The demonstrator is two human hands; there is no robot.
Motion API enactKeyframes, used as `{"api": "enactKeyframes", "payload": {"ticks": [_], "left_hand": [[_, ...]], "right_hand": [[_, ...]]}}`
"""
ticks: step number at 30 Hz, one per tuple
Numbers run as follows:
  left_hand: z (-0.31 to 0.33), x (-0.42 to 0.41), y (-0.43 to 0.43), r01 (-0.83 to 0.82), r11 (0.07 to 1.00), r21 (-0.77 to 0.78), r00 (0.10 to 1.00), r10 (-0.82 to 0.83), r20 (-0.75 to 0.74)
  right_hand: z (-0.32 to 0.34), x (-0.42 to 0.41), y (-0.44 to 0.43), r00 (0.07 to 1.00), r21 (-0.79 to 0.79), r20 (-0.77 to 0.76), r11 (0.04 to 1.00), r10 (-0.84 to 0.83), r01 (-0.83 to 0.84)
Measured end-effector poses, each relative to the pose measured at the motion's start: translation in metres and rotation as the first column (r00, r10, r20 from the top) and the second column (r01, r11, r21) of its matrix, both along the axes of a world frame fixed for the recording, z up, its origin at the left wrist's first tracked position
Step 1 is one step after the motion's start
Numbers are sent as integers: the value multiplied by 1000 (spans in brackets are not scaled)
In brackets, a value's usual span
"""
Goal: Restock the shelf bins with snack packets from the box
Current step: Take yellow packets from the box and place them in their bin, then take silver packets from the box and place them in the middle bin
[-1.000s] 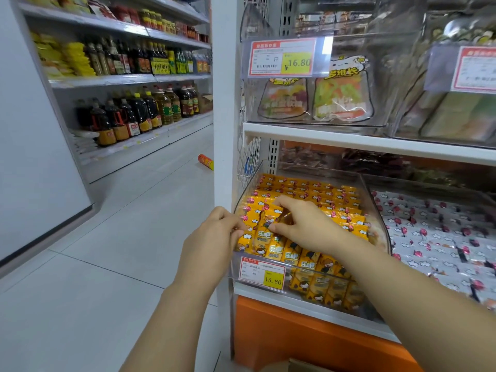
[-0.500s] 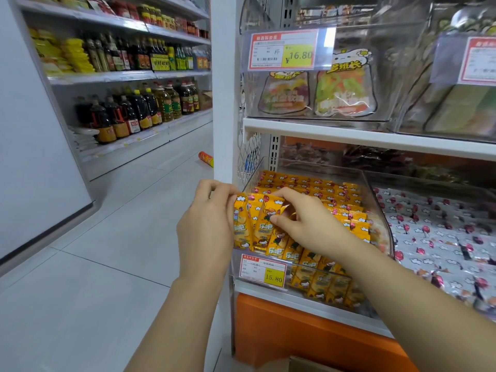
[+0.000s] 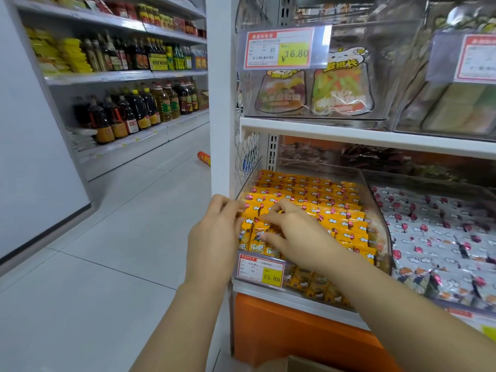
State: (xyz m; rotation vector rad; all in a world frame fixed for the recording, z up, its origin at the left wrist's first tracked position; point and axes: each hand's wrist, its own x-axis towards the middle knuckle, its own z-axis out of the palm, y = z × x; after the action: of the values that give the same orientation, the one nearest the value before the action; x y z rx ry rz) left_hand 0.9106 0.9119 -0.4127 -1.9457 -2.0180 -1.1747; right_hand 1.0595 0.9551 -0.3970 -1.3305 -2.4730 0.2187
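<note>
My left grip (image 3: 214, 234) and right grip (image 3: 295, 237) both pinch upright yellow packets (image 3: 256, 238) in the front-left corner of the clear bin (image 3: 382, 232), so loosening either may, I judge, tip the row over its front lip.

The white lower shelf (image 3: 308, 307) carries two clear plastic bins side by side: the left bin (image 3: 381, 237) is packed with rows of yellow snack packets (image 3: 322, 200), and the right bin (image 3: 429, 183) is filled with white packets printed in pink (image 3: 442, 251). On the upper shelf (image 3: 349, 135) stand two more clear bins, and the left upper bin (image 3: 389, 76) holds two pouches (image 3: 281, 92) upright behind a 16.80 price tag (image 3: 279, 48).
</note>
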Motion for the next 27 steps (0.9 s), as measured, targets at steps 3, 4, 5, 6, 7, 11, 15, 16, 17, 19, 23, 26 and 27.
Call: {"api": "enactKeyframes", "payload": {"ticks": [3, 4, 5, 6, 7, 11, 15, 16, 17, 19, 23, 26, 27], "left_hand": [[-4, -2, -1, 38, 999, 17, 999, -38, -33], [-5, -2, -1, 34, 999, 24, 998, -33, -61], [-5, -2, -1, 8, 999, 37, 994, -4, -112], [-4, -1, -2, -32, 999, 39, 982, 38, -185], [-5, 0, -3, -60, 998, 6, 965, 59, -255], [-7, 3, 0, -90, 976, -200, 948, 23, -317], [-10, 8, -8, -80, 990, -112, 958, 45, -285], [-13, 11, -10, -81, 995, -54, 963, 64, -263], [-15, 15, -12, -72, 997, 15, 971, 74, -228], [-19, 26, -19, -11, 994, 108, 989, 27, -147], [-36, 65, -47, 117, 981, 154, 986, -133, 97], [-59, 94, -70, 162, 979, 123, 937, -192, 293], [-74, 106, -80, 182, 979, 88, 921, -201, 334]], "right_hand": [[0, 0, -3, 1000, 63, -15, 998, -21, 22], [0, 1, -4, 999, 83, -30, 996, -35, 37], [-1, 1, -4, 998, 90, -37, 995, -47, 50], [-2, 2, -4, 998, 90, -16, 994, -54, 55], [-4, 2, -3, 998, 91, 36, 994, -58, 54], [-10, 6, 3, 972, 53, 224, 997, -67, 57], [-7, 16, -5, 990, 60, 141, 998, -32, 24], [-6, 20, -10, 995, 82, 97, 997, -15, 7], [-7, 25, -17, 999, 105, 48, 994, 2, -7], [-11, 38, -38, 995, 160, -91, 987, 36, -22], [-38, 73, -90, 953, 272, -295, 962, 71, 13], [-64, 94, -123, 932, 223, -361, 973, 21, 64], [-74, 106, -135, 931, 201, -364, 975, -12, 91]]}}
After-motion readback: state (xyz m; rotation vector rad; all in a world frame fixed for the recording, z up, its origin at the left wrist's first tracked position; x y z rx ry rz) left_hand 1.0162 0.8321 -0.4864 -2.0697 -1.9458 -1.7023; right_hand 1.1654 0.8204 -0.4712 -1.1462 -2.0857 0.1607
